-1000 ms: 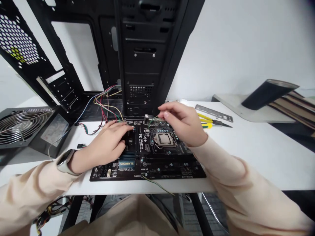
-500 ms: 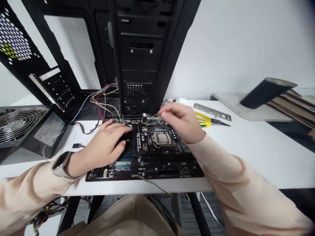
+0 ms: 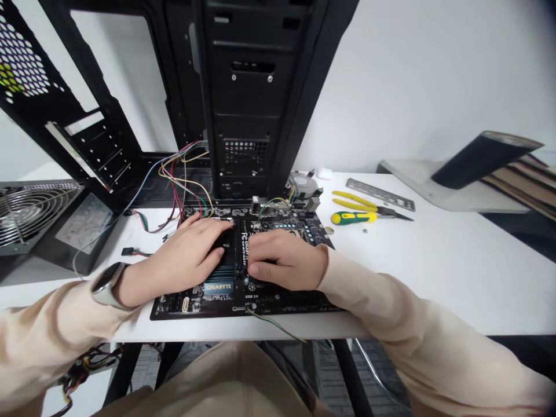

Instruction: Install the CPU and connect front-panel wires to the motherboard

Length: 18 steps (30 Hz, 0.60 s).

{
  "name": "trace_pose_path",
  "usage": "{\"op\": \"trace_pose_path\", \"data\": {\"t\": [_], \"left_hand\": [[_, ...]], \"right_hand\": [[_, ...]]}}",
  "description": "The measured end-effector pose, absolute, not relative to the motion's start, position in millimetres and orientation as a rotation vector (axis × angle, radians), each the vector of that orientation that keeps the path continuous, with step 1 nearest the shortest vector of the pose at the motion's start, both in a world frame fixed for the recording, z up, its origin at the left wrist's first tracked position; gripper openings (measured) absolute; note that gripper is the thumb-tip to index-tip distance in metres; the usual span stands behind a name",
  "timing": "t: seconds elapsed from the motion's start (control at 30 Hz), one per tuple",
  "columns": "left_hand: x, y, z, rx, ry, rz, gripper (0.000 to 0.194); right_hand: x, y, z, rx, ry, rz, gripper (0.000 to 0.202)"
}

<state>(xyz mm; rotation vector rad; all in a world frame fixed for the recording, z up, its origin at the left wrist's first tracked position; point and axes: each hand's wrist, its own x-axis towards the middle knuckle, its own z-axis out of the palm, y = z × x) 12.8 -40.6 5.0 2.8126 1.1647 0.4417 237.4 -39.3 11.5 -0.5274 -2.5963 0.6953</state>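
A black Gigabyte motherboard (image 3: 278, 296) lies flat on the white table. Across its left part rests my left hand (image 3: 193, 252), palm down, fingers stretched out beside the long black slots. My right hand (image 3: 284, 260) is over the middle of the board, covering most of the processor socket. Its fingers are curled and pressed together near the white printed lettering; whatever may be in them is hidden. Behind that hand, a thin green-and-yellow cable (image 3: 271, 202) is plugged into the board and runs to a fan (image 3: 303, 184). A similar cable (image 3: 278, 326) hangs over the front edge.
The black computer case (image 3: 256, 121) stands behind the board, with coloured wires (image 3: 191, 174) coming out. A power supply (image 3: 84, 231) is at left. Yellow pliers (image 3: 362, 204), a green-and-yellow screwdriver (image 3: 354, 218) and a metal I/O plate (image 3: 380, 194) lie to the right.
My right hand has come from the cable at the board's back edge forward and left to the board's middle, uncovering the fan and the tools. My left hand stays nearly still.
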Motion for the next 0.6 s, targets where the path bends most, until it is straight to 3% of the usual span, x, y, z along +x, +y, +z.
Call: {"op": "trace_pose_path", "data": {"t": [0.3, 0.6], "left_hand": [[11.5, -38.4, 4.4, 2.797, 1.132, 0.453, 0.042], [11.5, -37.4, 5.3, 2.821, 1.118, 0.450, 0.043]], "right_hand": [[238.9, -38.7, 12.1, -0.468, -2.479, 0.812, 0.068], [237.2, -42.9, 13.0, -0.420, -2.578, 0.817, 0.053]]}}
